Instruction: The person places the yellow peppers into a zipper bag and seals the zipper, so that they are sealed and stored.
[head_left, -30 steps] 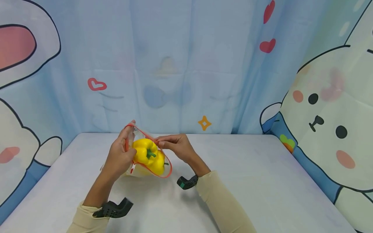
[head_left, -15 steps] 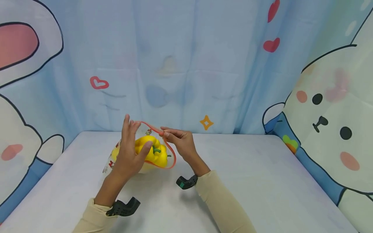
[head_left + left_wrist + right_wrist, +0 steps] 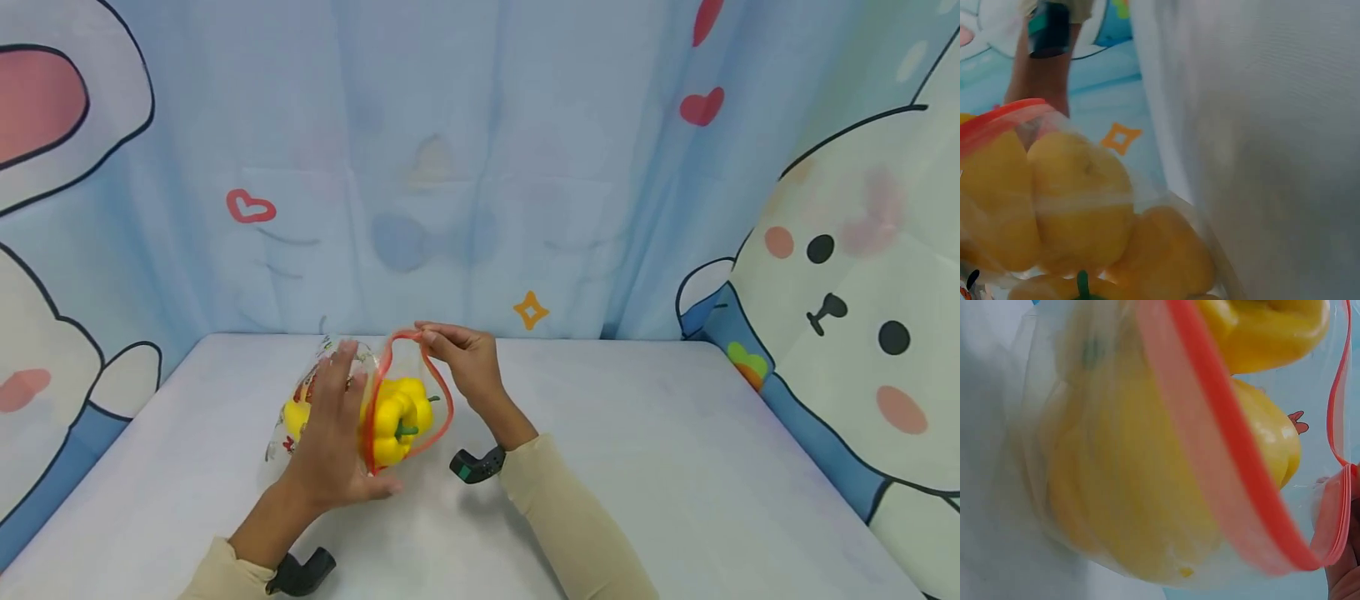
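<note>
A clear plastic zip bag (image 3: 372, 417) with a red-orange band round its mouth and small printed figures stands on the table, its mouth gaping to the right. Inside are several yellow bell peppers (image 3: 393, 421) with green stems, which fill much of the right wrist view. My right hand (image 3: 471, 367) pinches the top of the red band (image 3: 1229, 419) between thumb and fingertips. Along the bag's near left side lies my left hand (image 3: 333, 442), fingers straight, thumb stretched out below the mouth. That hand hides part of the bag and peppers. The left wrist view shows peppers (image 3: 1082, 206) through the plastic.
The white tabletop (image 3: 637, 458) extends to both sides. A light blue curtain (image 3: 450, 208) with hearts and cartoon animals hangs behind it. Black wrist cameras (image 3: 477, 465) sit on both wrists, by the beige sleeves.
My left hand has let go of the bag's mouth, straightened its fingers and moved down along the side. The mouth now faces further right. My right hand keeps its pinch, slightly higher.
</note>
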`<control>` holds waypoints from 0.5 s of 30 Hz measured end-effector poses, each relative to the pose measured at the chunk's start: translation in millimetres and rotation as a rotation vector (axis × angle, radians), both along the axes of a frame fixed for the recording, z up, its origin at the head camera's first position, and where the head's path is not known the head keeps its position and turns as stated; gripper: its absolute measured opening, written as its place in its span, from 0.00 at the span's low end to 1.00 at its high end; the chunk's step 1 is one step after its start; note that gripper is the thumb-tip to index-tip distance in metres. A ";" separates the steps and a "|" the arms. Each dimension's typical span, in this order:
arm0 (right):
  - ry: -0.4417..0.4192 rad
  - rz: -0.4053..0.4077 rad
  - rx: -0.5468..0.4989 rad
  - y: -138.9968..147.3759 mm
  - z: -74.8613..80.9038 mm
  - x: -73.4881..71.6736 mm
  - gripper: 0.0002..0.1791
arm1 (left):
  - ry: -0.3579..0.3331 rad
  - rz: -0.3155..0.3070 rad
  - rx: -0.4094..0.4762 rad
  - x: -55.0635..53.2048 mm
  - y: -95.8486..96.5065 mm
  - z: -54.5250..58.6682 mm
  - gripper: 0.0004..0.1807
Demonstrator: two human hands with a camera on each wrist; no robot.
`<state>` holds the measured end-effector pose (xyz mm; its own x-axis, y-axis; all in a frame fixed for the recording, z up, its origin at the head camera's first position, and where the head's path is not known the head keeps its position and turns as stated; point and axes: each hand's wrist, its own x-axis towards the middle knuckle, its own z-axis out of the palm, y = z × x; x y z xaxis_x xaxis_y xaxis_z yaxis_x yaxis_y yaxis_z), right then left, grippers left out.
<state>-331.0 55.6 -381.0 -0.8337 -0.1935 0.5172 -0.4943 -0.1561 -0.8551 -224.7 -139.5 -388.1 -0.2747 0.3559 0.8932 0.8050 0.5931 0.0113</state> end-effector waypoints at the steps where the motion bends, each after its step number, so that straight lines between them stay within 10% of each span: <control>1: -0.004 -0.012 0.009 0.3 0.6 -0.1 0.16 | 0.002 -0.006 -0.049 0.8 0.4 -2.8 0.62; 10: 0.008 -0.034 0.015 3.2 22.3 20.8 0.13 | -0.085 0.002 -0.374 6.0 -5.2 -15.9 0.83; 15: 0.023 -0.014 -0.014 4.4 23.0 19.0 0.13 | -0.100 0.057 -0.396 8.3 -12.3 -22.2 0.81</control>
